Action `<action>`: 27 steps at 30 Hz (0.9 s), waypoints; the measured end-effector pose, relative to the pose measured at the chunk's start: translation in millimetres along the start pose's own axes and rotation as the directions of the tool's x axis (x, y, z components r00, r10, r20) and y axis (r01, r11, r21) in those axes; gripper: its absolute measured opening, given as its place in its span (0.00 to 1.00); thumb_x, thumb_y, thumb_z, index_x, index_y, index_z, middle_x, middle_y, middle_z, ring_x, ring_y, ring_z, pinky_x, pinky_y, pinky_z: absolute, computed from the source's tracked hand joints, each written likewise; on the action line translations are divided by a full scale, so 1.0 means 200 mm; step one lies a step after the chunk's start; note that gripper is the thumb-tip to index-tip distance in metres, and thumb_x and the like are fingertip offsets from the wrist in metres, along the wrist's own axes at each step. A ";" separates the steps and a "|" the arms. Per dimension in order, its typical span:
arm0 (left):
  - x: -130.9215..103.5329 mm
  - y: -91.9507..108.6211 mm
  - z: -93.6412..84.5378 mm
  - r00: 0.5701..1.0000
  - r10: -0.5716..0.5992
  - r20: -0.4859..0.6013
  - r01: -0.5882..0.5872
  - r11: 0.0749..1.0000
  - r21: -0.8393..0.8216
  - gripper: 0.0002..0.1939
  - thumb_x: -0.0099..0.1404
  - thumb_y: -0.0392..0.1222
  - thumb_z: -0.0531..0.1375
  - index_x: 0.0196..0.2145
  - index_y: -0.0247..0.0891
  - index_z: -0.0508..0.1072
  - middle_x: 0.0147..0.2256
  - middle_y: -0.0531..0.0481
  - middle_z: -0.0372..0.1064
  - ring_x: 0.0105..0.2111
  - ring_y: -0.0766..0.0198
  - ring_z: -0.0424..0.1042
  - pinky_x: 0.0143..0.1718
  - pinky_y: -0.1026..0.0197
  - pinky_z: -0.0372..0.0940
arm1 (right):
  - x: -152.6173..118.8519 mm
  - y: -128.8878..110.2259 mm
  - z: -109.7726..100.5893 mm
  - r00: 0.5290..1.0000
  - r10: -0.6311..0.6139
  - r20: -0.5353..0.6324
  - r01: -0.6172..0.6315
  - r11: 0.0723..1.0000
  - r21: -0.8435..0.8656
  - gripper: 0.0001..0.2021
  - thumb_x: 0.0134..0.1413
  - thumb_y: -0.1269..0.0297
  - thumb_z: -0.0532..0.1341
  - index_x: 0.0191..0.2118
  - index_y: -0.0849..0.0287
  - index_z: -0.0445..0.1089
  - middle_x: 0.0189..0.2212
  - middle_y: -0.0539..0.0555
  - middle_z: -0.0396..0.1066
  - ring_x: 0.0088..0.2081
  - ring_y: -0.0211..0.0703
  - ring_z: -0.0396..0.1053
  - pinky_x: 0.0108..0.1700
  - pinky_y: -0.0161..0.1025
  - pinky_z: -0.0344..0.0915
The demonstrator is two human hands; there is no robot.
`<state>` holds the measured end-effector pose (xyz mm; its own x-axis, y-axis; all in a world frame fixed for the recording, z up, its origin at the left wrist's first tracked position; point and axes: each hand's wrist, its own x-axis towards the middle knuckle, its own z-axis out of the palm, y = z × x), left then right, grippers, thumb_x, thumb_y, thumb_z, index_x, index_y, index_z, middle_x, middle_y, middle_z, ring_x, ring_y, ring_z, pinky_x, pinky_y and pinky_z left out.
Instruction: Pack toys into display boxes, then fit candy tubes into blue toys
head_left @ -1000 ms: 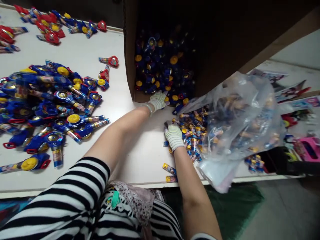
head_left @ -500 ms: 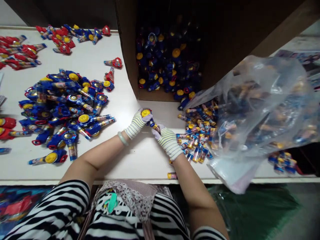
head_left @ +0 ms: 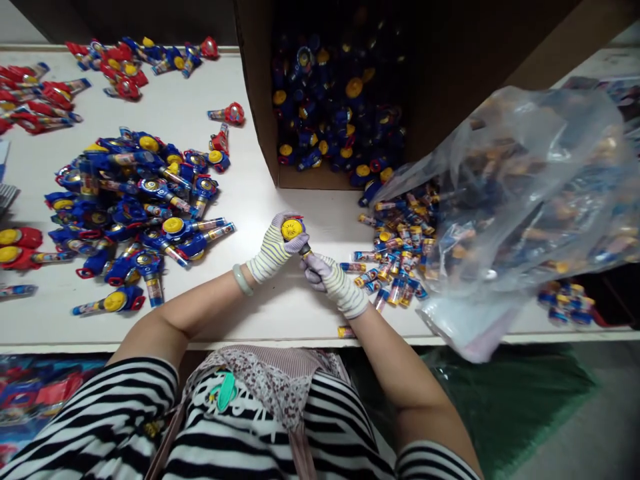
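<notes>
My left hand, in a striped glove, is closed round the head of a blue toy with a round yellow disc. The fingers of my gloved right hand wrap the lower end of the same toy, where a small tube joins it; most of that tube is hidden by the fingers. Right of my right hand lies a heap of small printed tubes with yellow and blue ends. To the left of my hands is a pile of blue toys with tubes attached.
An open cardboard box holding many blue toys stands behind my hands. A clear plastic bag of tubes bulges at the right. Red toys lie on the far left of the white table. Green sheeting is below the edge.
My right hand has closed further round the toy's tube end, with its fingers now curled over it. My left hand still holds the head. The whole view has shifted slightly.
</notes>
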<state>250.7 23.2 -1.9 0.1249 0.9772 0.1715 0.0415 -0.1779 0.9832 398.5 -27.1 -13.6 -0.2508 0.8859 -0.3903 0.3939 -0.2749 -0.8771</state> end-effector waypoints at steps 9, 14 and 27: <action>0.05 0.02 -0.04 0.996 0.025 -0.091 -0.022 0.999 0.040 0.26 0.55 0.49 0.68 0.47 0.40 0.64 0.41 0.48 0.68 0.36 0.63 0.70 0.39 0.59 0.69 | -0.02 -0.02 0.03 0.990 0.023 -0.136 0.015 0.963 0.269 0.20 0.54 0.42 0.61 0.36 0.55 0.67 0.23 0.48 0.64 0.25 0.39 0.61 0.28 0.35 0.59; 0.01 0.02 -0.07 0.993 -0.009 0.117 0.022 0.993 -0.114 0.29 0.54 0.49 0.69 0.49 0.40 0.62 0.38 0.51 0.67 0.32 0.66 0.69 0.34 0.62 0.69 | -0.02 0.02 0.06 0.982 -0.042 0.184 -0.048 0.886 0.462 0.29 0.59 0.33 0.43 0.33 0.54 0.64 0.13 0.39 0.44 0.14 0.34 0.41 0.19 0.34 0.49; 0.20 0.17 -0.50 0.990 0.111 -0.090 -0.083 0.959 0.270 0.23 0.55 0.49 0.68 0.46 0.40 0.70 0.37 0.50 0.72 0.30 0.63 0.72 0.31 0.58 0.72 | 0.26 -0.26 0.13 0.929 -0.198 0.314 0.056 0.911 0.409 0.29 0.53 0.35 0.60 0.47 0.58 0.67 0.27 0.49 0.68 0.25 0.36 0.65 0.29 0.35 0.65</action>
<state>157.4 66.9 44.8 0.0388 0.9578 0.2847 0.2968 -0.2832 0.9120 341.5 23.8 3.5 -0.5882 0.7600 -0.2766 -0.0166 -0.3533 -0.9353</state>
